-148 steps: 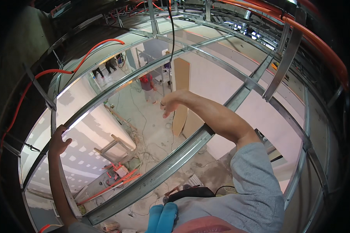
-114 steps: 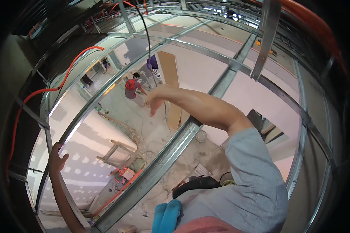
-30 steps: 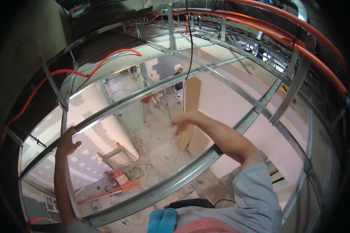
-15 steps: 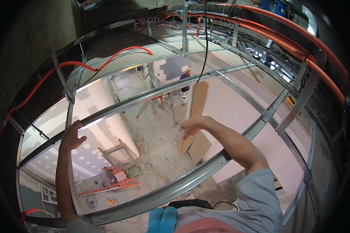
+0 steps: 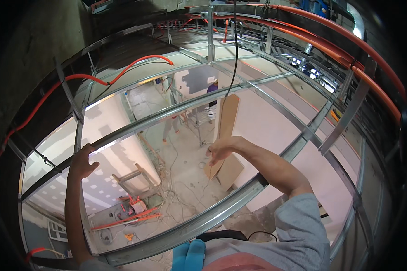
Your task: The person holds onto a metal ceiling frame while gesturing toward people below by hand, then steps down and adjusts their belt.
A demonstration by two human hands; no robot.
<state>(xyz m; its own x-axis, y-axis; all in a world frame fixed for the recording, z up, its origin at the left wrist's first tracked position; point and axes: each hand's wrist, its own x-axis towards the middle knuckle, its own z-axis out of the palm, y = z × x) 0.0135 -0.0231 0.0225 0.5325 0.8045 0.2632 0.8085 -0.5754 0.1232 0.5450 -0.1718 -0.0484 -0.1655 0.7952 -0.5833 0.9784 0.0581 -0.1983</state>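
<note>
My left hand reaches up to a metal ceiling channel, its fingers hooked over it near a crossing stud, thumb held apart. Out over the opening in the frame hangs my right hand, wrist bent and fingers curled in. A thin line trails below these fingers, but what they hold is too small to make out. My right forearm passes over the nearer metal channel. A black cable drops from above toward the area behind the right hand.
Orange conduits run along the upper right, and a loose orange conduit curves at left. Far below are the floor with tangled cords, a wooden frame, brown boards and a person beside a scaffold.
My view has shifted slightly. Both hands keep nearly the same pose. Far below, the person by the scaffold has moved partly behind the board.
</note>
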